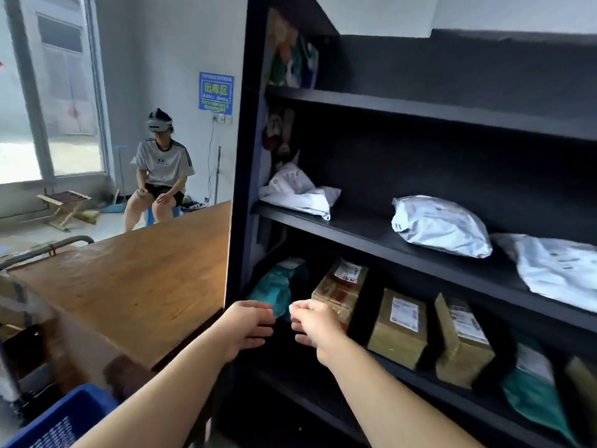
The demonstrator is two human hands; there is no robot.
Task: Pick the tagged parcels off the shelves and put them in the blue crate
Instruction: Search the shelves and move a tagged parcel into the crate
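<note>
Both hands were held out toward the low shelf (420, 370) of the dark rack. The left hand (248, 328) was open with its fingers loosely curled, and nothing was held in it. The right hand (315, 328) was open too, and it was empty.

Just past the hands, a brown box (340, 287) with a white label was seen at the left end of that shelf. A green soft bag (274, 286) was tucked beside it, farther left. More boxes were lined up to the right. White soft bags (439, 226) were laid on the shelf above.

The brown box was judged to be stiff and fairly light. It could best be gripped on its two side faces. The soft bags would likely sag and slip.

The blue crate (64, 418) was seen near, at the bottom left.
</note>
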